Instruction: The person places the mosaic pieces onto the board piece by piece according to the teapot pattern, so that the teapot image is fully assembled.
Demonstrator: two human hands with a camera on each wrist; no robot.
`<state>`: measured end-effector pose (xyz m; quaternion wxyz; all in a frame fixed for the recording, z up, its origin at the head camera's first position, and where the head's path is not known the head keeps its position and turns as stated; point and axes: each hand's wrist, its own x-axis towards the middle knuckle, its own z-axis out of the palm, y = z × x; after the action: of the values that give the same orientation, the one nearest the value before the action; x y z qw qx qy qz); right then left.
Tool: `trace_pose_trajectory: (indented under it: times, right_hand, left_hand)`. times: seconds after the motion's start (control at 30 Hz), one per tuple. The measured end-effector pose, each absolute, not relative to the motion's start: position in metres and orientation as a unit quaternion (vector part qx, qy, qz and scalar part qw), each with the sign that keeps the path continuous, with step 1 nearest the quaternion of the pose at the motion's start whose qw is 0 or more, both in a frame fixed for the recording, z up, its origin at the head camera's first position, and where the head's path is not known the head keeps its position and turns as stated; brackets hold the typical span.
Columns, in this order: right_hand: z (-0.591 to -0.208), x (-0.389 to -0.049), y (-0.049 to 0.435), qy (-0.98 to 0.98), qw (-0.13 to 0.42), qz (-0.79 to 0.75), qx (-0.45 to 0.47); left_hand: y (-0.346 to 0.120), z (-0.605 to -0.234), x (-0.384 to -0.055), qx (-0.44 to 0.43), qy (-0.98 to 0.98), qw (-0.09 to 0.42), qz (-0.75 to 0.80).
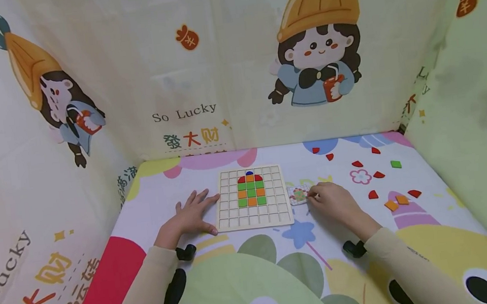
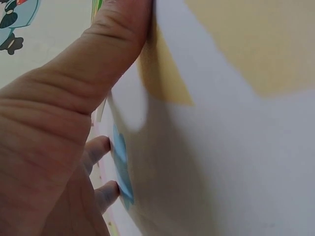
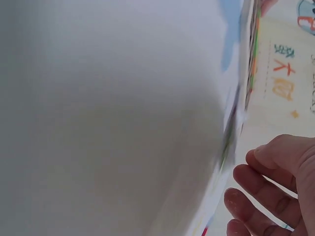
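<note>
A pale wooden grid board (image 1: pixel 255 218) lies on the table, with a figure of green and orange squares (image 1: pixel 251 193), red rounded pieces and a blue top piece set in its cells. My left hand (image 1: pixel 192 214) rests at the board's left side, fingers spread and thumb by its lower left corner; the left wrist view shows that thumb (image 2: pixel 108 44) stretched out. To the right of the board lies a small picture card (image 1: pixel 298 196). At its right edge is my right hand (image 1: pixel 331 202), its fingers (image 3: pixel 261 189) loosely curled, with nothing visible between them in the right wrist view.
Several loose red pieces (image 1: pixel 378 175) are scattered on the right of the table, with a green square (image 1: pixel 396 164) and two orange squares (image 1: pixel 391 205). A printed cloth covers the table (image 1: pixel 254 250), and printed curtains (image 1: pixel 235 73) hang behind and at both sides.
</note>
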<state>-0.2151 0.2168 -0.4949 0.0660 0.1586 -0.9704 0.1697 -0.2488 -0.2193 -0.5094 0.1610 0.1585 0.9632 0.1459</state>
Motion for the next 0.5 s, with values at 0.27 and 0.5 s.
trace_pose_trajectory:
  times: [0.27,0.5]
  right_hand:
    - [-0.492,-0.201,0.261,-0.977,0.063,0.151,0.135]
    - [-0.488,-0.180,0.305,-0.987,0.033,0.108,0.113]
  left_hand:
    - [-0.221,-0.507,-0.249,0.152,0.964,0.164,0.145]
    - [-0.218,-0.509,-0.250,0.155,0.964,0.168,0.137]
